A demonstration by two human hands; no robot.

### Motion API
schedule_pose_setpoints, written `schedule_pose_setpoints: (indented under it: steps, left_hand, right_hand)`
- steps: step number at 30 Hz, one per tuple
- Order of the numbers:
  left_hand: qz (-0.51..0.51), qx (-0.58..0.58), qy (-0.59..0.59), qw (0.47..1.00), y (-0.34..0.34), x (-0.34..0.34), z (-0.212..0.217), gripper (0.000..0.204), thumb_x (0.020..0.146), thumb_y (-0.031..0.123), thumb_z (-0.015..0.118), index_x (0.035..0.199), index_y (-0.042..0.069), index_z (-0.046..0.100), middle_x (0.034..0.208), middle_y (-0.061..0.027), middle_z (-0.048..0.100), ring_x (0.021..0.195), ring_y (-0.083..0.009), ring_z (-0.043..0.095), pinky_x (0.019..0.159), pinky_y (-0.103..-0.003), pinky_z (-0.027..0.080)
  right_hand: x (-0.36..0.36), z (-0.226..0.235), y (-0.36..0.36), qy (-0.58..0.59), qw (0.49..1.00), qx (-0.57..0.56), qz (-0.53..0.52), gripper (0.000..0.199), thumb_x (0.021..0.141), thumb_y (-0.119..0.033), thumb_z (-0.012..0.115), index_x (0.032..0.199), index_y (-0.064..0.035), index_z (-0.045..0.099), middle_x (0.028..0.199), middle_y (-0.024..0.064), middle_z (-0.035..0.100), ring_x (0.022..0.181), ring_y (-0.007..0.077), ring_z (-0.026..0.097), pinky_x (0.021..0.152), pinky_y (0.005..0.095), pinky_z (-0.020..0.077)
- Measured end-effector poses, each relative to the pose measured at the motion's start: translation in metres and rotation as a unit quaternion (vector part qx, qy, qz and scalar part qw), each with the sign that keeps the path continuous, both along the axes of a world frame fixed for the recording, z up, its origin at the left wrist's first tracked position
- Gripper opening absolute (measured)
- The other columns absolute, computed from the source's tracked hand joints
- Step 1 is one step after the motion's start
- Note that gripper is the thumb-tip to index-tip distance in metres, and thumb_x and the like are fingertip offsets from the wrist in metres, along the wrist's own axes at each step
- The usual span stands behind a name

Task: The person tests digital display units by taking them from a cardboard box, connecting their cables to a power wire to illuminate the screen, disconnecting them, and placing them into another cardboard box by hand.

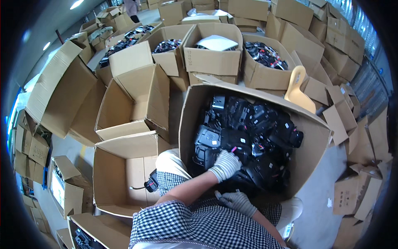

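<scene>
Checked clothing [170,220] below gloved hands, beside the carton [309,135] of black parts [248,139].
Left hand [226,166] curls at a pink item [234,148], grip unclear; right hand [238,203], five o'clock of it, half-curled, hold unclear. Black parts spread toward one o'clock; handling pieces singly should limit snagging.

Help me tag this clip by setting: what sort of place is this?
Probably a warehouse or sorting workshop, to judge by the stacked cardboard boxes, the large open carton heaped with black parts, and the person's striped work gloves.
</scene>
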State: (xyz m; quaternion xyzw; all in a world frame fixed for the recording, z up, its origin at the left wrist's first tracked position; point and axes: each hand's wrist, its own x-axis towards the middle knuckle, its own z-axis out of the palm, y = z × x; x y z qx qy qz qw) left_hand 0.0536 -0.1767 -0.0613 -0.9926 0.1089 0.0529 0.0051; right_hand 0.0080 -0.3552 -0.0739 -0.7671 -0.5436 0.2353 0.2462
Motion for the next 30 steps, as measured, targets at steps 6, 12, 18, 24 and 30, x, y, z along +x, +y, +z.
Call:
schedule_pose_setpoints:
  steps: [6,12,18,24,30]
  left_hand:
    - [0.270,-0.654,-0.185,0.682,0.054,-0.058,0.003,0.040,0.086,0.042,0.064,0.105,0.006,0.062,0.101,-0.0100,0.066,0.093,-0.0255,0.061,0.084,-0.038,0.048]
    - [0.185,-0.951,-0.184,0.166,0.059,-0.131,0.001,0.066,0.088,0.041,0.061,0.142,0.013,0.037,0.143,-0.0088,0.043,0.130,-0.0294,0.042,0.108,-0.052,0.033]
    - [0.140,-0.958,-0.246,-0.038,0.074,-0.211,-0.024,0.060,0.094,0.040,0.051,0.143,0.010,0.035,0.147,-0.0129,0.037,0.132,-0.0351,0.036,0.107,-0.055,0.033]
    - [0.110,-0.951,-0.284,-0.050,0.097,-0.258,-0.035,0.058,0.094,0.041,0.050,0.142,0.011,0.037,0.146,-0.0137,0.037,0.131,-0.0368,0.036,0.103,-0.059,0.036]
    - [0.140,-0.932,-0.332,-0.044,0.118,-0.283,-0.047,0.060,0.090,0.041,0.058,0.140,0.013,0.041,0.145,-0.0133,0.039,0.132,-0.0373,0.037,0.104,-0.062,0.033]
  right_hand:
    - [-0.004,0.018,0.003,0.030,0.991,0.106,0.071,0.032,0.093,-0.021,0.050,0.123,-0.0283,0.059,0.073,0.0059,0.062,0.060,0.0243,0.063,0.055,0.0384,0.0520]
    - [-0.023,0.022,0.020,0.189,0.977,0.070,0.069,0.027,0.090,-0.036,0.056,0.085,-0.0129,0.069,0.073,0.0085,0.066,0.066,0.0253,0.066,0.060,0.0345,0.0514]
    - [-0.035,0.028,0.039,0.186,0.974,0.054,0.115,0.030,0.087,-0.039,0.060,0.076,-0.0122,0.066,0.068,0.0075,0.064,0.062,0.0237,0.064,0.060,0.0327,0.0501]
    - [-0.046,0.047,0.083,0.194,0.958,-0.106,0.182,0.019,0.085,-0.030,0.064,0.095,-0.0156,0.072,0.082,0.0002,0.071,0.066,0.0146,0.067,0.063,0.0236,0.0517]
    - [-0.063,0.023,0.118,0.038,0.957,-0.009,0.287,0.025,0.088,-0.037,0.059,0.074,-0.0165,0.065,0.062,0.0008,0.061,0.052,0.0153,0.059,0.049,0.0278,0.0479]
